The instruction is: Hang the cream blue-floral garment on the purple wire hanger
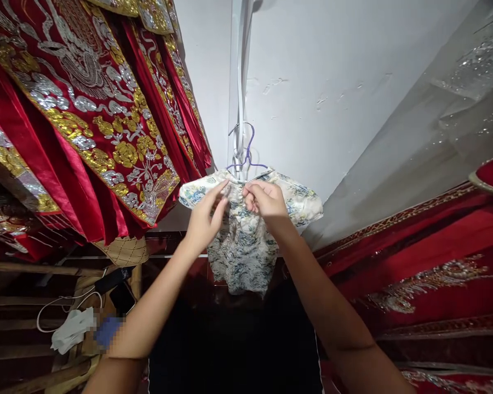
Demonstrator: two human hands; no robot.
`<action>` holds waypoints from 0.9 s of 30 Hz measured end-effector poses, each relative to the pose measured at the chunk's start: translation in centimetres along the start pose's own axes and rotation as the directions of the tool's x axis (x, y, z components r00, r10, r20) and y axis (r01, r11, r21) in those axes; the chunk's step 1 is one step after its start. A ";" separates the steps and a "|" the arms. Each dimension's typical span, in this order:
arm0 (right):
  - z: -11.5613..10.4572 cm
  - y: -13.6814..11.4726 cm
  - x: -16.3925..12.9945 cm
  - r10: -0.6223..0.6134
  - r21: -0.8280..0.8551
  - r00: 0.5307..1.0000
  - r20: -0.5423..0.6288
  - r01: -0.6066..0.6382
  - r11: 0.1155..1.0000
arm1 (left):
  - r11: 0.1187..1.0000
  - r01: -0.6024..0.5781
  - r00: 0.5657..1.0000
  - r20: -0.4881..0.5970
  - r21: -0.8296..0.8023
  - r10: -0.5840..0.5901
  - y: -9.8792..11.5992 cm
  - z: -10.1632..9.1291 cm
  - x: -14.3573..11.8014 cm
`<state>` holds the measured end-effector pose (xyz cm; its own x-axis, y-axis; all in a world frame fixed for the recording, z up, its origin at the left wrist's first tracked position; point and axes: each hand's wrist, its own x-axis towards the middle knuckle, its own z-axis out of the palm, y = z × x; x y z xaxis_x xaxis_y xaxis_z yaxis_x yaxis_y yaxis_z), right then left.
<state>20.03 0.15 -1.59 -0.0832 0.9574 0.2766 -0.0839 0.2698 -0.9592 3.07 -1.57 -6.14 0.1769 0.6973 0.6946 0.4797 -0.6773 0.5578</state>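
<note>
A white blouse (pixel 248 241) with a blue and green floral print hangs on a purple hanger (pixel 248 158). Its sleeves spread to both sides, and its lower body looks gathered and crinkled. My left hand (pixel 208 213) is at the left of the neckline, thumb and forefinger apart and fingertips close to the fabric. On the other side of the neckline, my right hand (pixel 268 201) is closed, with thumb and fingers pinched together at the front edge. Whatever lies between those fingertips is too small to make out.
A white strap (pixel 239 71) runs down the pale wall (pixel 332 71) to the hanger. Red embroidered garments (pixel 107 126) hang at left, and red beaded fabric (pixel 427 262) at right. Lower left, a wooden rack (pixel 86 284) bears a phone (pixel 122 298), a cable and a white cloth (pixel 73 330).
</note>
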 end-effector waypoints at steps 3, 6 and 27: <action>0.0 0.2 0.2 -0.047 -0.054 0.998 0.042 0.050 0.997 | 0.993 -0.098 0.993 0.067 0.062 0.094 1.7 -0.9 3.9; -0.2 2.6 0.5 -0.037 -0.141 0.999 0.021 0.040 0.989 | 0.988 -0.117 0.992 0.053 0.099 0.113 2.3 -0.7 4.8; -2.1 12.4 -5.9 0.133 -0.574 0.956 0.260 0.042 0.818 | 0.728 0.585 0.811 0.296 -0.359 -0.505 -6.9 -1.4 -8.3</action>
<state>21.53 -1.90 -15.19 -0.3489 0.9248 0.1518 0.4975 0.3200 -0.8063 -2.89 -2.99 -15.10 0.1553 0.9769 0.1468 0.1441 -0.1694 0.9750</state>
